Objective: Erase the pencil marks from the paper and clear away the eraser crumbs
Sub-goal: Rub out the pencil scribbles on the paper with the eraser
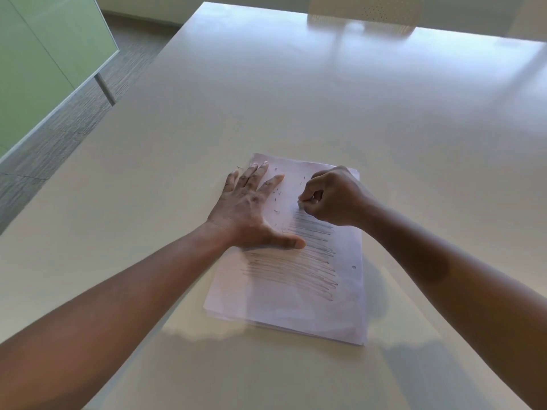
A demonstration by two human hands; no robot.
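- A thin stack of white paper sheets (290, 291) lies on the pale, glossy cream table (325, 99), near the person and slightly turned; only the top sheet's face shows, the lower sheets appearing just as edges at the near corner.
- Grey pencil scribble lines (296, 267) cover the middle of the top sheet; the far part of the sheet is bare of lines.
- The left hand (251, 208) lies flat with fingers straight and spread, pressing on the far left part of the paper, its outer fingers reaching over the paper's edge onto the table.
- The right hand (331, 196) is curled into a fist-like pinch above the top line of scribble, its fingertips holding a small pale eraser (299, 205), which is mostly hidden and blurred; only a tip shows, touching the paper.
- Small dark eraser crumbs (276, 199) are scattered on the bare paper between the two hands.
- Both forearms are cut off at the frame edges.
- A perforated white chair back (367, 10) beyond the table's far edge is cut off by the top of the frame.
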